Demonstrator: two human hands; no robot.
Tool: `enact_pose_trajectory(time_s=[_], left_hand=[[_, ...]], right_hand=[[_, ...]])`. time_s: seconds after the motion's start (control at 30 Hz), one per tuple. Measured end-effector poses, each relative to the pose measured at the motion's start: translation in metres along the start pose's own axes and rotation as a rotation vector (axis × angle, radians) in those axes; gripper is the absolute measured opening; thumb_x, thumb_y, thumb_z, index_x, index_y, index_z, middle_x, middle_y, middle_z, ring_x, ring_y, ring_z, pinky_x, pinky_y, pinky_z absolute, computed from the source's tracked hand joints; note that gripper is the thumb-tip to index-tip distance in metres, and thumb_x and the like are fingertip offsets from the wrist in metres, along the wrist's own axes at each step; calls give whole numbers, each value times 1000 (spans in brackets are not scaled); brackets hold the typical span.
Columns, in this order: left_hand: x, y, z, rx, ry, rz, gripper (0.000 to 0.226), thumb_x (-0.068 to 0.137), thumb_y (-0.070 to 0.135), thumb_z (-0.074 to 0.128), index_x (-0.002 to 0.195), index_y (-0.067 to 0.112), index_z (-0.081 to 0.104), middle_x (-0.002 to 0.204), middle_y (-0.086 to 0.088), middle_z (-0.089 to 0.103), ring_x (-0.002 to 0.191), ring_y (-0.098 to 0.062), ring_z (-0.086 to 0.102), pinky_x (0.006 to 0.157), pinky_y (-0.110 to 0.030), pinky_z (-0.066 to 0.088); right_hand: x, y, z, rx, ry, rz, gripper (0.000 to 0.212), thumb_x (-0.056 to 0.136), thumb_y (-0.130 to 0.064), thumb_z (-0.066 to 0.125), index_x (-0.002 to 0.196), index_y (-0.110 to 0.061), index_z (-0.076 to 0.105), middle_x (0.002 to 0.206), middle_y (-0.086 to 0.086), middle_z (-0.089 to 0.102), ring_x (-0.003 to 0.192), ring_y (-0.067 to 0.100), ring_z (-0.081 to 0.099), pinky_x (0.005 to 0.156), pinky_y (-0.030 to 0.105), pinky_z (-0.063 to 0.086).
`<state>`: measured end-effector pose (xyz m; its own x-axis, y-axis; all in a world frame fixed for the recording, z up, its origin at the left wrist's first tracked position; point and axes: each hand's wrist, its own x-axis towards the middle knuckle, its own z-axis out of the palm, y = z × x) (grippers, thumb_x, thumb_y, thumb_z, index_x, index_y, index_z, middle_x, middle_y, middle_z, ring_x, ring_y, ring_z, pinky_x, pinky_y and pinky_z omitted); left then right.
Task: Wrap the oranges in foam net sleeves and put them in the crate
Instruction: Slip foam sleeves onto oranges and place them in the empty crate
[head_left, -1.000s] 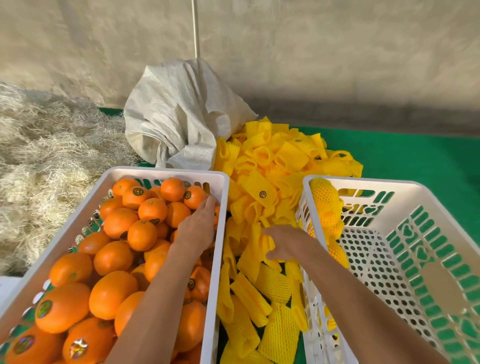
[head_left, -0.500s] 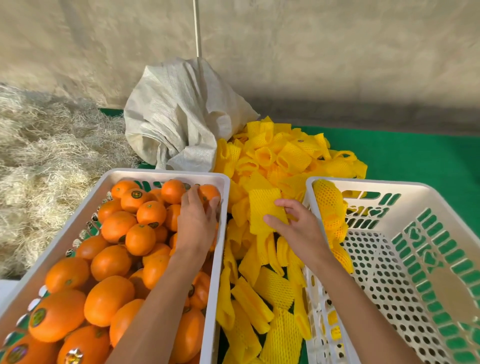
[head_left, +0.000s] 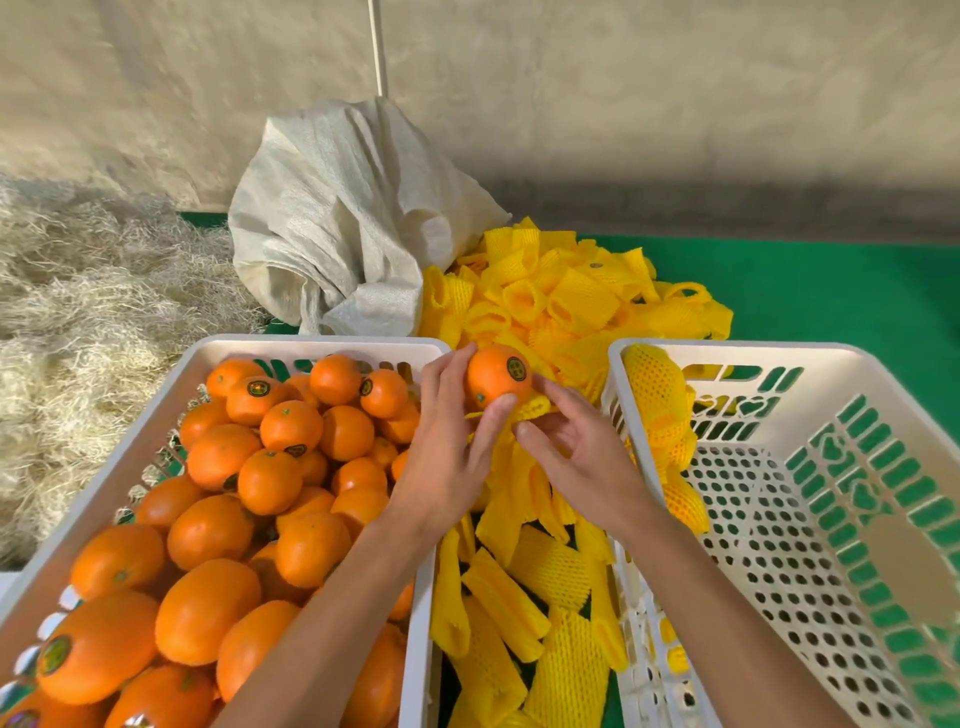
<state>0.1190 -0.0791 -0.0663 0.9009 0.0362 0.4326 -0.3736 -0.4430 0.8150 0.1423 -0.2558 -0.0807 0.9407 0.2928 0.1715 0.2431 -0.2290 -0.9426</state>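
My left hand (head_left: 447, 447) holds an orange (head_left: 497, 375) with a dark sticker above the gap between the two crates. Right beside it, my right hand (head_left: 576, 447) pinches a yellow foam net sleeve (head_left: 535, 408) just under the orange. The white crate on the left (head_left: 322, 345) is full of loose oranges (head_left: 270, 467). In the white crate on the right (head_left: 727, 351), several oranges wrapped in yellow sleeves (head_left: 657, 395) lie along the left wall. A pile of yellow foam sleeves (head_left: 566, 306) lies between and behind the crates.
A crumpled white woven sack (head_left: 343, 218) stands behind the left crate. Pale straw-like wood wool (head_left: 78, 312) is heaped at the left. A green mat (head_left: 831, 286) covers the surface. A beige wall and a thin pole (head_left: 378, 47) rise behind.
My left hand lifted an orange out of the left crate and carried it right. My right hand picked a foam sleeve from the pile and brought it up under the orange.
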Motion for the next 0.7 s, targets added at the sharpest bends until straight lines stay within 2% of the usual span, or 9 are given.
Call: enact_pose_trajectory(time_s=[0.1, 0.17, 0.23, 0.3, 0.37, 0.43, 0.5, 0.57, 0.7], left_hand=[[3, 1, -1, -152, 53, -88, 52, 106, 35, 54, 152, 16, 40, 142, -7, 45, 125, -1, 56, 91, -14, 52], [5, 1, -1, -306, 68, -196, 51, 105, 32, 54, 151, 14, 41, 143, -11, 48, 119, -10, 65, 85, -25, 60], [8, -2, -1, -362, 89, -276, 49, 106, 32, 54, 150, 13, 44, 142, -15, 52, 118, -21, 68, 85, -36, 63], [11, -4, -1, -419, 95, -315, 46, 107, 30, 52, 148, 10, 46, 140, -21, 54, 115, -29, 70, 87, -49, 63], [13, -4, -2, -443, 97, -323, 43, 108, 29, 52, 146, 8, 48, 139, -23, 55, 112, -32, 71, 88, -53, 62], [12, -4, -1, -428, 92, -320, 45, 107, 31, 53, 146, 9, 48, 140, -23, 55, 112, -31, 71, 87, -50, 62], [9, -4, 0, -394, 94, -292, 54, 102, 34, 61, 148, 12, 45, 137, -19, 57, 106, -26, 74, 84, -39, 63], [5, -2, 1, -333, 92, -253, 67, 94, 40, 71, 150, 19, 40, 137, -13, 54, 103, -23, 73, 82, -32, 61], [1, 3, 1, -146, 91, -172, 81, 86, 41, 80, 153, 28, 38, 137, 4, 38, 127, -18, 56, 94, -31, 58]], right_hand=[[-3, -4, 0, -6, 17, 23, 74, 90, -59, 66, 154, -31, 41, 135, -8, 54, 114, 8, 64, 99, 33, 55], [-4, -6, 1, 2, 9, 14, 67, 93, -51, 68, 153, -35, 42, 133, -8, 55, 113, 8, 64, 99, 32, 55], [-4, -7, 1, 59, -6, 7, 64, 94, -42, 69, 152, -38, 42, 143, -9, 54, 123, 6, 60, 102, 32, 54], [-3, -6, -1, 135, -15, 22, 67, 94, -33, 71, 152, -43, 40, 150, -5, 51, 134, 6, 53, 104, 35, 52], [-2, -4, -2, 173, 7, 61, 65, 96, -21, 71, 150, -43, 42, 148, 0, 53, 133, 11, 55, 105, 41, 52], [0, -1, -1, 143, 68, 76, 50, 98, -14, 66, 142, -33, 56, 136, 0, 64, 122, 17, 63, 100, 48, 55], [1, -1, -1, 98, 155, 68, 26, 100, -16, 62, 124, -22, 69, 113, 3, 74, 103, 32, 70, 88, 56, 57], [4, -1, -3, 127, 242, 81, 17, 103, -20, 56, 110, -21, 71, 103, 4, 75, 93, 30, 71, 81, 47, 60], [7, 2, -8, 137, 317, 242, 18, 106, -27, 53, 98, -19, 65, 88, 10, 73, 58, 28, 73, 59, 38, 59]])
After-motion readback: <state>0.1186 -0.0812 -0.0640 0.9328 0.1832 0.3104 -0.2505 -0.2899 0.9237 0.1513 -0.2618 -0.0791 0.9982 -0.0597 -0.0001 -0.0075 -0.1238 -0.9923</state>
